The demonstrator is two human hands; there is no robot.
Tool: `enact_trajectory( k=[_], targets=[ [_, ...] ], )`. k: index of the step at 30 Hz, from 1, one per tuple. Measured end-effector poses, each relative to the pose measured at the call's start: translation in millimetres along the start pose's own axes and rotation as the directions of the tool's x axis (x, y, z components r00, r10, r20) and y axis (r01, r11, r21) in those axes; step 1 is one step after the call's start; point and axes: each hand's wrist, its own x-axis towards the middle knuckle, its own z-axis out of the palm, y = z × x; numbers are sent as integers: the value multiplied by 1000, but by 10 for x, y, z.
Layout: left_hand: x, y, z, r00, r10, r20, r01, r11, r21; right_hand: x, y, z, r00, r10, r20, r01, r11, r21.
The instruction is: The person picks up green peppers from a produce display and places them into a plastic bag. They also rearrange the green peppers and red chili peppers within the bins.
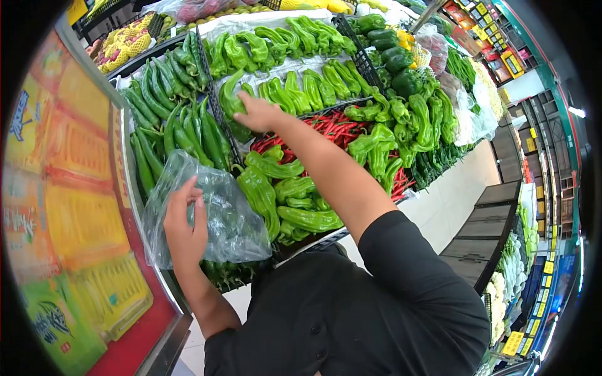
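Observation:
My right hand (256, 114) reaches across to the far left part of the pepper display. Its fingers close on a pale green pepper (229, 94) that stands near the crate divider; the fingertips are partly hidden. Close to my body, my left hand (187, 216) is curled at a clear plastic bag (233, 219), with thumb and fingers close together on it. The bag spreads to both sides of that hand and drapes over green peppers. Loose wrinkled green peppers (258, 191) lie just right of the bag, partly on red chillies (326, 130).
Long dark green peppers (157, 91) fill the left crate, with a black divider (216, 100) beside it. Rows of light green peppers (301, 91) lie behind. Dark bell peppers (398, 59) sit at the right. A panel with coloured packages (81, 207) borders the left side.

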Motion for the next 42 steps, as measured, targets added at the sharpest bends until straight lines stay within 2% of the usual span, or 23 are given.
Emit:
enact_trajectory(
  k=[1,5,6,9,12,15,18,21,24,28,31,33,36,37,38,42],
  targets=[
    [-2,-20,3,1000,-2,8,2,1000,4,-87,-81,3,995,83,48,-76,989,-130],
    [-3,-61,34,999,-36,24,36,999,3,-91,-104,85,1000,-3,-24,-4,953,-303],
    [1,-70,60,999,-40,29,40,999,-5,-49,-51,135,994,-74,-85,47,957,-287],
    [-10,-98,112,998,-46,48,47,999,-20,10,128,167,958,-268,-103,234,937,-259],
    [-10,-102,148,997,-39,68,41,999,-21,-3,206,149,938,-327,-111,307,937,-167],
    [24,-74,154,995,-35,90,35,999,0,17,230,135,956,-279,-87,268,956,-122],
    [24,-48,149,994,-30,102,30,1000,2,9,226,83,987,-159,0,157,975,-159],
    [30,-22,155,995,-14,102,14,1000,2,-73,241,79,973,-226,-44,212,954,-210],
    [-5,-17,136,995,-3,99,5,1000,-14,-263,264,24,970,-240,-18,229,941,-249],
    [-75,-60,100,995,21,95,-19,1000,-22,-811,312,-119,900,-371,-227,359,929,-95],
    [-116,-24,96,994,7,107,-5,1000,-21,-1433,339,-457,861,-369,-350,369,927,-70],
    [-122,5,117,992,12,123,-10,1000,-22,-1769,532,-672,800,-356,-484,317,934,-162],
    [-92,61,175,986,48,157,-42,998,-43,-2320,738,-1039,790,-141,-597,88,989,-117],
    [-52,117,213,984,64,168,-54,997,-62,-2482,801,-1137,795,-55,-604,16,997,-70],
    [-8,176,260,981,79,176,-66,995,-81,-2598,909,-1186,813,-27,-581,-44,993,-108],
    [167,439,486,955,164,249,-132,982,-138,-2757,1270,-1032,889,-127,-440,-52,927,-372]
  ],
)
